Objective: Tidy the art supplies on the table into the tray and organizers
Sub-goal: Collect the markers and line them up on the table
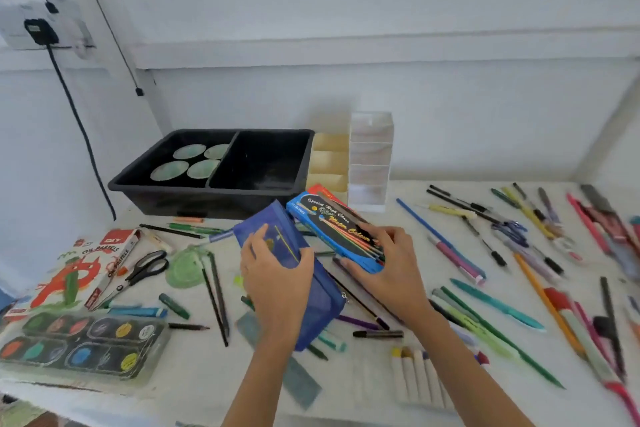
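We are barely started: our left grip (273, 281) curls round the blue mesh pouch (280, 236) and our right grip (384, 267) clasps the water colour box (329, 222), both over the bench (207, 374) before the tray (214, 201). The tray holds only four round dishes (188, 163), the organizers (370, 152) look empty, and pens (498, 308) lie scattered all around

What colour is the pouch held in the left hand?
Blue and see-through; the head view shows the pouch best.
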The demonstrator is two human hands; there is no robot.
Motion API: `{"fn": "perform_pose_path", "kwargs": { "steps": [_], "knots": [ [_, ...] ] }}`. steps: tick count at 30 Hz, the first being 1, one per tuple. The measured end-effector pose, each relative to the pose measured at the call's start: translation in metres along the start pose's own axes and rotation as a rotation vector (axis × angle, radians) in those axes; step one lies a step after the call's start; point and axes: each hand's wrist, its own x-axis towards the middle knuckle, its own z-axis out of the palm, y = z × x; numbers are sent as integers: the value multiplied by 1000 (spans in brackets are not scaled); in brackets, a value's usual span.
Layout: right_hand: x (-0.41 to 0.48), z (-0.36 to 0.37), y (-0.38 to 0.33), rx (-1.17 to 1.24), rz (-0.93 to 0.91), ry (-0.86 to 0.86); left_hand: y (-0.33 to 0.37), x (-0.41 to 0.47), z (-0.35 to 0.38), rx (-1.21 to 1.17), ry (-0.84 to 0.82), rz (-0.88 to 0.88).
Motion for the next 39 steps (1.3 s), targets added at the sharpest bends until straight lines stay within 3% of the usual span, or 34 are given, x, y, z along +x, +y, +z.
{"fn": "perform_pose_path", "kwargs": {
  "steps": [11,16,22,27,30,35,39],
  "knots": [
    [-52,-133,85,-416,434,358,82,-84,125,-64,-425,205],
    [-76,-176,114,-544,685,372,105,-123,183,58,-585,273],
    [-93,-201,136,-649,815,350,116,-155,229,84,-644,327],
    [-92,-198,143,-670,802,266,116,-162,240,83,-709,299],
    [-84,-192,136,-694,712,238,114,-159,234,27,-667,282],
    [-65,-167,116,-421,446,269,112,-145,207,-63,-559,278],
    [-51,-138,93,-210,280,164,99,-133,171,-131,-476,215]
  ]
}}
